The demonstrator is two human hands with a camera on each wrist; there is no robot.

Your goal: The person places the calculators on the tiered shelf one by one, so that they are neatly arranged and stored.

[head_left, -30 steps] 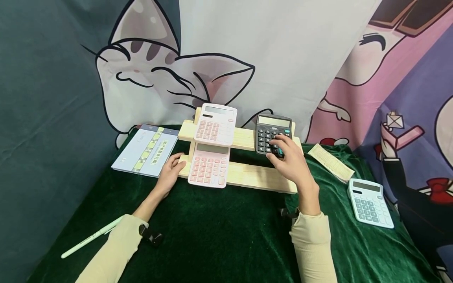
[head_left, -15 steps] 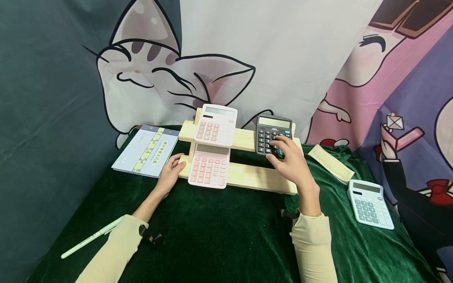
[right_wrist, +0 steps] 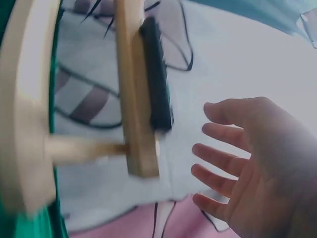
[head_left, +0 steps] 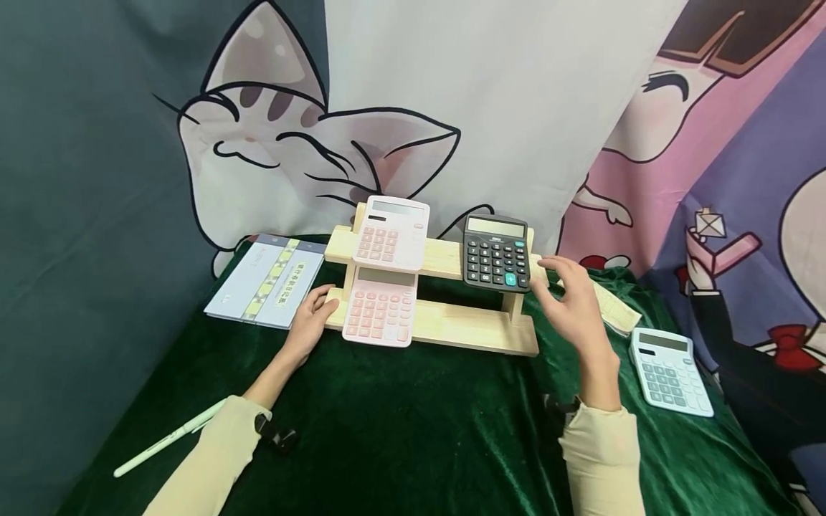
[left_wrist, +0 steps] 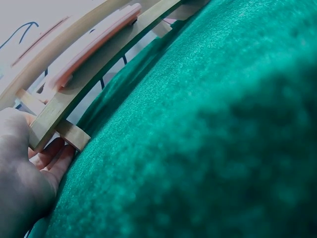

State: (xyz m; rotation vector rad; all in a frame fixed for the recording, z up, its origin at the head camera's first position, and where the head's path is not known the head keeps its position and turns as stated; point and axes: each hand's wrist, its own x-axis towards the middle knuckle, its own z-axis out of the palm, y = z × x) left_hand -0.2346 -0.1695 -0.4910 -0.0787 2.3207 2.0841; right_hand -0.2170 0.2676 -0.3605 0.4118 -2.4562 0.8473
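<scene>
My left hand (head_left: 308, 322) grips the left end of the lower shelf of a two-tier wooden stand (head_left: 474, 326). In the left wrist view the thumb lies at the shelf's end and the fingers (left_wrist: 58, 159) reach beneath it. A white calculator with pink keys (head_left: 392, 231) leans on the upper shelf, overlapping a pink calculator (head_left: 379, 308) on the lower one. At the upper shelf's right sits a black calculator (head_left: 495, 252). Just right of it, my right hand (head_left: 571, 304) is in the air with spread fingers and holds nothing; the right wrist view shows a gap between them.
A notebook (head_left: 266, 281) lies left of the stand, and a pale green pen (head_left: 161, 446) lies by the left sleeve. To the right are a paper pad (head_left: 616, 309) and a light blue calculator (head_left: 671, 371). Green velvet cloth (head_left: 413, 423) covers the table before printed curtains.
My right hand has come off the black calculator and moved right, uncovering its keys. The left hand stays on the stand. The head view has shifted slightly.
</scene>
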